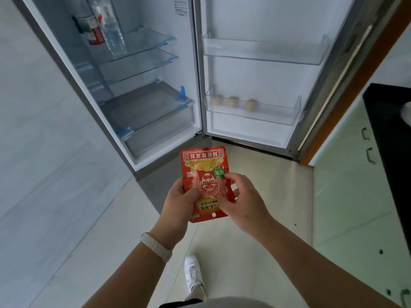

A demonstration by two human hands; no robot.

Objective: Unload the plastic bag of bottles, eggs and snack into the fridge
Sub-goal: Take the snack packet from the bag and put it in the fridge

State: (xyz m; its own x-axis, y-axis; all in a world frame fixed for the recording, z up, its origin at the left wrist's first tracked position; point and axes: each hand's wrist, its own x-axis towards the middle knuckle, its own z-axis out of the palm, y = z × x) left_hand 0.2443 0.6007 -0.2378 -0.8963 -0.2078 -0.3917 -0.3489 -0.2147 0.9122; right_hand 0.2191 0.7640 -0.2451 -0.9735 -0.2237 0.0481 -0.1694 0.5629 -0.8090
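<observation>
A red snack packet with yellow print is held upside down in front of the open fridge. My left hand grips its left edge and my right hand grips its right edge. Two bottles, one with a red label and one clear, lie on the fridge's top glass shelf. Three eggs sit in the lower bin of the open door. The plastic bag is not in view.
The fridge's lower glass shelves and the drawer hold nothing visible. A black countertop over pale green cabinets stands at the right. A grey wall runs along the left. My white shoe is on the tiled floor.
</observation>
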